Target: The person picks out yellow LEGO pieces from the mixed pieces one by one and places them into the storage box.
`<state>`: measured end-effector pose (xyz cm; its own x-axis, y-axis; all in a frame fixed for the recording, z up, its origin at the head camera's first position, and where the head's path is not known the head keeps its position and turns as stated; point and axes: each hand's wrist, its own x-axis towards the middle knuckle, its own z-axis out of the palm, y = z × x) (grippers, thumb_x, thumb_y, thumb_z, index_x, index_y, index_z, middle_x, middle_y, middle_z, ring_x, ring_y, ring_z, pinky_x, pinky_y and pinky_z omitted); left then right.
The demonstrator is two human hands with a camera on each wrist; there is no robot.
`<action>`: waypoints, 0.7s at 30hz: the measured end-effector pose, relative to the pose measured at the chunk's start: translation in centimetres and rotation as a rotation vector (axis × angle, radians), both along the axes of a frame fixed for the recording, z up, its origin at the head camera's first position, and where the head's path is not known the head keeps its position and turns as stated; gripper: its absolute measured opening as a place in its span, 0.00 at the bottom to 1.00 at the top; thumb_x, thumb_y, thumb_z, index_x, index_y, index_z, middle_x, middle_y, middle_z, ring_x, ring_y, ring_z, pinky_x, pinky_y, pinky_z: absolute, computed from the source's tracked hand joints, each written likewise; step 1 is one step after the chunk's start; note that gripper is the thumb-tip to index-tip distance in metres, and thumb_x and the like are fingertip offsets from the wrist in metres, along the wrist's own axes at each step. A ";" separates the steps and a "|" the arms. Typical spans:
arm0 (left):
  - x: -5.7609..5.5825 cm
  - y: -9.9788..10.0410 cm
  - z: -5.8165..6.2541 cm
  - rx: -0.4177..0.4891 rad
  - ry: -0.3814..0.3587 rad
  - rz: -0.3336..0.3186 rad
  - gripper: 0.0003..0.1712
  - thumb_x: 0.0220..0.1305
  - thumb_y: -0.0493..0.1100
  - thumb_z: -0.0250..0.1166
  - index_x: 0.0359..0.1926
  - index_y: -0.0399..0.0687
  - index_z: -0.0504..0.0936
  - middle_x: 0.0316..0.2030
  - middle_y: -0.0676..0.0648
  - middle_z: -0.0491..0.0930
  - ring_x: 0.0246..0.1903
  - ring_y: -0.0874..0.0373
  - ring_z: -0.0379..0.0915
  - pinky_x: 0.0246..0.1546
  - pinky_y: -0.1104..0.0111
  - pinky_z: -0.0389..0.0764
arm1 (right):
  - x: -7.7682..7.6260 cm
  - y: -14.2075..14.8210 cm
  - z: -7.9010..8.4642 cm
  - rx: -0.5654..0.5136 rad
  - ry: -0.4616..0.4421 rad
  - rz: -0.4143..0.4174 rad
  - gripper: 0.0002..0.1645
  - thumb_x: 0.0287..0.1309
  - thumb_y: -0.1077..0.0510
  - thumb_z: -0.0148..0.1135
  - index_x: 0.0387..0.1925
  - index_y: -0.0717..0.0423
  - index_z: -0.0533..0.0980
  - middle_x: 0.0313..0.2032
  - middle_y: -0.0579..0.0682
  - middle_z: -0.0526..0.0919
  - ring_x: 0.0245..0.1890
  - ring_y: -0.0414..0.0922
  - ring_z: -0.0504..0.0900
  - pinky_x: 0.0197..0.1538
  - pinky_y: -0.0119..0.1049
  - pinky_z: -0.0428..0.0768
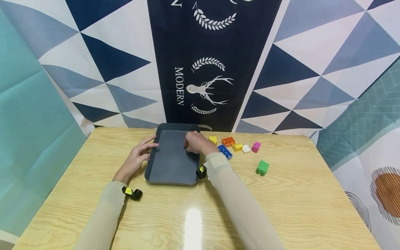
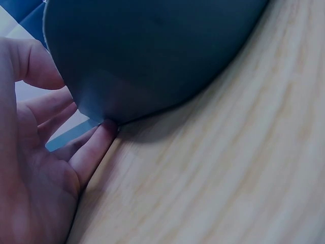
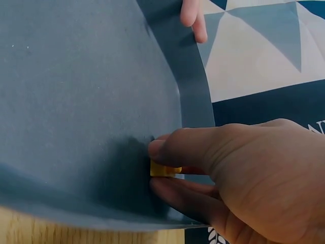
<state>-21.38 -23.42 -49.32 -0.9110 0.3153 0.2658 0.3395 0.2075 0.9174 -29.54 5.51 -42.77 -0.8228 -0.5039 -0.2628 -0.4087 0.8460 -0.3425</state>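
A dark grey rectangular tray (image 1: 172,173) lies on the table towards its back edge. My right hand (image 1: 197,143) reaches over the tray's right side. In the right wrist view, its thumb and fingers pinch a small yellow toy brick (image 3: 161,170) low inside the tray, by the wall. My left hand (image 1: 137,159) is at the tray's left rim, fingers spread and touching it. The left wrist view shows those fingers (image 2: 101,145) against the tray's outer side (image 2: 152,56), one fingertip down where the tray meets the table.
Right of the tray lie loose toy bricks: a yellow one (image 1: 213,139), an orange one (image 1: 228,141), a blue one (image 1: 225,152), another yellow one (image 1: 237,147), a white one (image 1: 246,148), a pink one (image 1: 256,147) and a green one (image 1: 262,168). A patterned cloth (image 1: 125,69) hangs behind the table.
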 end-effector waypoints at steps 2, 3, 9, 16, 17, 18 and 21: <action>0.0 0.0 0.0 -0.003 0.001 -0.002 0.28 0.74 0.22 0.51 0.70 0.22 0.80 0.88 0.29 0.58 0.88 0.27 0.49 0.56 0.83 0.76 | 0.0 0.0 -0.1 0.000 0.009 0.006 0.14 0.75 0.60 0.72 0.57 0.58 0.92 0.63 0.56 0.90 0.55 0.50 0.88 0.63 0.45 0.89; 0.0 0.0 0.0 -0.005 0.001 -0.001 0.28 0.74 0.22 0.51 0.70 0.22 0.80 0.88 0.29 0.58 0.88 0.27 0.49 0.56 0.83 0.76 | 0.0 0.0 -0.1 -0.001 0.010 0.004 0.14 0.75 0.60 0.72 0.56 0.58 0.92 0.63 0.56 0.90 0.55 0.50 0.88 0.63 0.45 0.89; -0.1 0.0 -0.1 -0.014 -0.001 0.008 0.28 0.73 0.22 0.50 0.71 0.22 0.79 0.88 0.30 0.58 0.88 0.27 0.49 0.54 0.82 0.77 | 1.1 -0.2 1.0 -0.002 0.024 -0.014 0.13 0.74 0.63 0.73 0.56 0.59 0.92 0.63 0.58 0.90 0.55 0.52 0.89 0.63 0.46 0.90; -0.1 0.0 -0.1 -0.006 -0.012 0.007 0.28 0.73 0.23 0.50 0.71 0.22 0.79 0.89 0.31 0.57 0.88 0.28 0.49 0.53 0.83 0.78 | 1.1 -0.3 1.1 0.002 0.021 -0.009 0.13 0.74 0.62 0.73 0.56 0.58 0.92 0.62 0.57 0.90 0.54 0.51 0.88 0.63 0.45 0.89; 0.0 0.0 -0.1 -0.005 -0.013 0.005 0.28 0.73 0.23 0.50 0.71 0.22 0.79 0.89 0.31 0.57 0.88 0.29 0.49 0.54 0.83 0.77 | 1.1 -0.2 1.2 0.003 0.020 -0.007 0.13 0.74 0.62 0.72 0.56 0.58 0.92 0.62 0.57 0.90 0.55 0.51 0.88 0.64 0.46 0.89; -0.1 0.0 -0.1 -0.003 -0.012 0.004 0.28 0.73 0.23 0.50 0.71 0.22 0.79 0.89 0.31 0.57 0.88 0.29 0.49 0.54 0.83 0.77 | 1.1 -0.2 1.2 0.002 0.017 -0.004 0.13 0.74 0.62 0.73 0.56 0.58 0.92 0.62 0.57 0.90 0.55 0.52 0.88 0.64 0.46 0.89; 0.0 0.0 -0.1 -0.008 -0.005 0.004 0.28 0.74 0.23 0.50 0.71 0.22 0.79 0.88 0.30 0.57 0.88 0.28 0.49 0.56 0.83 0.76 | 0.0 0.0 0.0 -0.002 0.014 0.010 0.13 0.74 0.60 0.73 0.55 0.57 0.92 0.62 0.55 0.91 0.55 0.50 0.88 0.63 0.44 0.89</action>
<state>-21.40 -23.43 -49.42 -0.9136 0.3138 0.2586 0.3339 0.2159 0.9175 -29.52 5.55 -42.74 -0.8213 -0.5125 -0.2505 -0.4215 0.8412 -0.3388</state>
